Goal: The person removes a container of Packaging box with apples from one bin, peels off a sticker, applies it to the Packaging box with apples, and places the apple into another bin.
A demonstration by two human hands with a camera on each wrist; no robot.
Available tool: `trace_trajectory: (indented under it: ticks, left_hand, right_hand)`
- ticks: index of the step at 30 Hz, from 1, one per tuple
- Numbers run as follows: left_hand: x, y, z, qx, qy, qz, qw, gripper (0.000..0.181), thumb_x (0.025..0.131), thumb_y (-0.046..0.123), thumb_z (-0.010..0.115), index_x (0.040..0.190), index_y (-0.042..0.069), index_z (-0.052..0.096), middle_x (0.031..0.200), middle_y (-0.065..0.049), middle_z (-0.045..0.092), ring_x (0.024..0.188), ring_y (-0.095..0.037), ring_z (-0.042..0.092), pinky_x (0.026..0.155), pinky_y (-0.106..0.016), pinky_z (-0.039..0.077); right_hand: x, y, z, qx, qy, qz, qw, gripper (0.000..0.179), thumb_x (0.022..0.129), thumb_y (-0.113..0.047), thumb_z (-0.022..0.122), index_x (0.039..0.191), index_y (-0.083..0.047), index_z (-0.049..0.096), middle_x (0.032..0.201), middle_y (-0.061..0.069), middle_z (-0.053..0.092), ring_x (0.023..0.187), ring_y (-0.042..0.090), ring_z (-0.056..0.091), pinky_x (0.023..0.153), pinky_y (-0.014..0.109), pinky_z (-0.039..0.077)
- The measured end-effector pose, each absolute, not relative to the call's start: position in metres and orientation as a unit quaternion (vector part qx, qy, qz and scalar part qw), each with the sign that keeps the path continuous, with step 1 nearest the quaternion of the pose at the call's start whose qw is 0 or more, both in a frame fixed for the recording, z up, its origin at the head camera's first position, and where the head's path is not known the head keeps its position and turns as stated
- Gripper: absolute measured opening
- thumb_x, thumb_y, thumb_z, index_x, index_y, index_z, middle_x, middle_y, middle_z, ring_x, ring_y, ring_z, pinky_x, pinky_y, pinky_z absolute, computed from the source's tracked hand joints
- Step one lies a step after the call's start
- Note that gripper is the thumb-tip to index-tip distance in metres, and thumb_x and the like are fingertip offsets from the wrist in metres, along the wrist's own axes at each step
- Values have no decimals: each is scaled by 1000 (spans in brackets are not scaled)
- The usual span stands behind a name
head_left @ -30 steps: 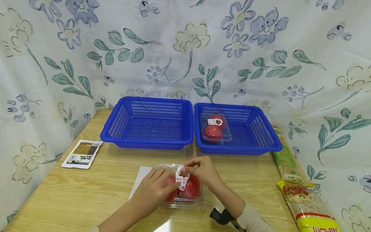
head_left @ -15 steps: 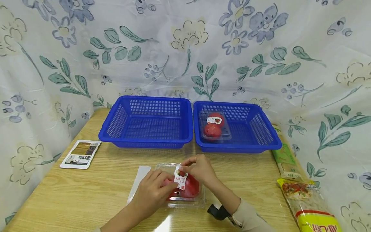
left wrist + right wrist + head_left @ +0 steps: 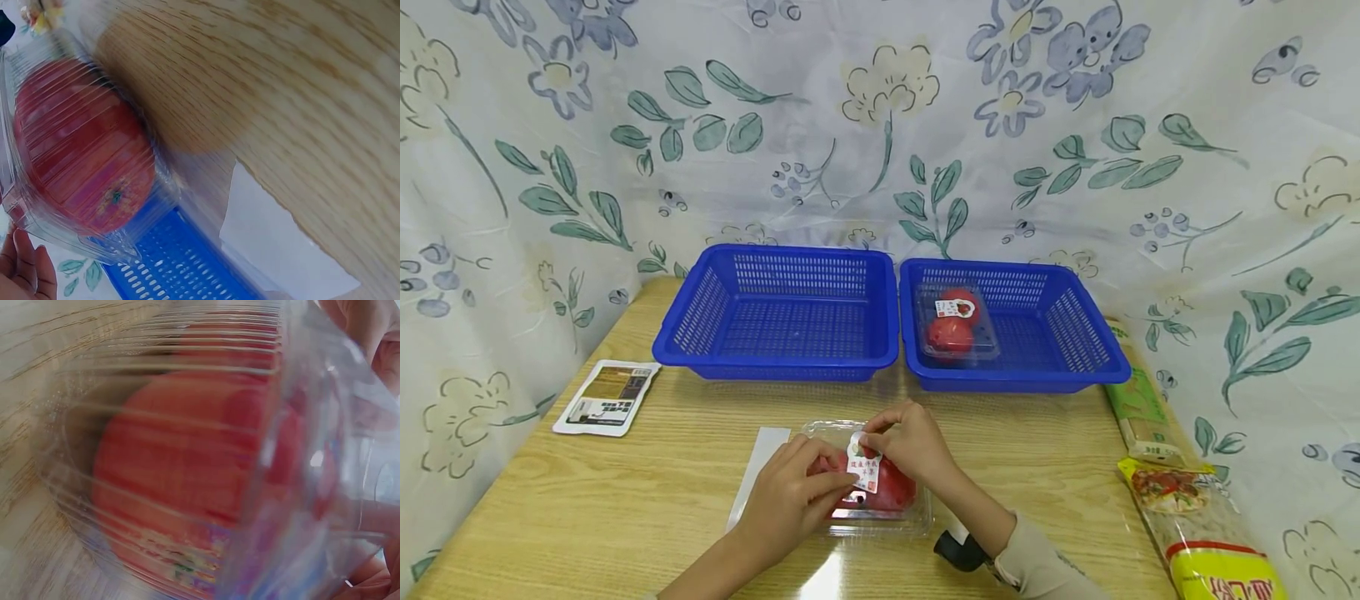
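A clear plastic fruit box [image 3: 917,527] with red apples [image 3: 897,492] inside lies at the front middle of the table. Over its lid is a white label [image 3: 862,468] with red lettering and an apple picture. My right hand [image 3: 919,446] pinches the label's upper end between thumb and index finger. From the other side, my left hand [image 3: 790,493] holds the label's lower left edge, thumb tip on it. Through the ribbed wall, one apple [image 3: 87,144] fills much of the left wrist view. A white paper strip [image 3: 758,468] lies left of the box.
Two blue baskets stand behind: the left basket [image 3: 775,367], and the right basket [image 3: 1037,382] with another labelled apple box [image 3: 981,342] in it. A white packet [image 3: 606,398] lies at left. Green [image 3: 1146,417] and yellow-red [image 3: 1213,533] food bags line the right edge.
The label has shifted slightly left over the lid, with both hands still at it. My left thumb and index finger now stand wider apart. The box has stayed in place.
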State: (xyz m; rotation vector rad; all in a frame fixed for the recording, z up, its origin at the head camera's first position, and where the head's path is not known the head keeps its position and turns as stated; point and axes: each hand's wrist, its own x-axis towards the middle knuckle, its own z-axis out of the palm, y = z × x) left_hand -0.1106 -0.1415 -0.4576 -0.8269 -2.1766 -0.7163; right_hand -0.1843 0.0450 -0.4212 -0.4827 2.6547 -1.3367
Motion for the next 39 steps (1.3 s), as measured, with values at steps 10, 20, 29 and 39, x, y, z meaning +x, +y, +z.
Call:
trace_trajectory:
  ticks: [10, 20, 29, 39]
  left_hand:
    - [-111, -141, -459, -300, -845, -302, 323, 11, 73, 16, 81, 84, 18, 81, 93, 3, 61, 81, -11, 50, 77, -18, 38]
    - [-110, -139, -456, -297, -845, -308, 322, 15, 69, 13, 86, 82, 18, 81, 93, 4, 62, 80, -10, 49, 74, -18, 40]
    - [-110, -141, -456, -297, -850, -318, 296, 12, 71, 14, 85, 82, 17, 81, 93, 3, 62, 82, -7, 48, 74, -16, 40]
    - [-107, -143, -458, -310, -853, -296, 298, 10, 80, 27, 82, 87, 20, 82, 96, 6, 60, 82, -7, 46, 76, -21, 38]
  right_hand:
    - [-184, 44, -423, -172, 884, -432, 49, 6, 80, -13, 82, 74, -13, 79, 78, -6, 73, 96, 18, 59, 89, 37, 44]
    - [-183, 41, -424, -194, 888, -415, 36, 14, 81, -11, 80, 68, -15, 77, 71, -9, 71, 93, 17, 58, 98, 47, 36]
    - [-178, 41, -430, -231, 890, -392, -8, 8, 80, -11, 81, 74, -15, 77, 73, -9, 71, 90, 16, 52, 91, 43, 34]
    - [-178, 47, -441, -250, 891, -367, -96, 31, 73, -15, 87, 102, -10, 77, 91, 4, 64, 92, 19, 48, 85, 40, 39]
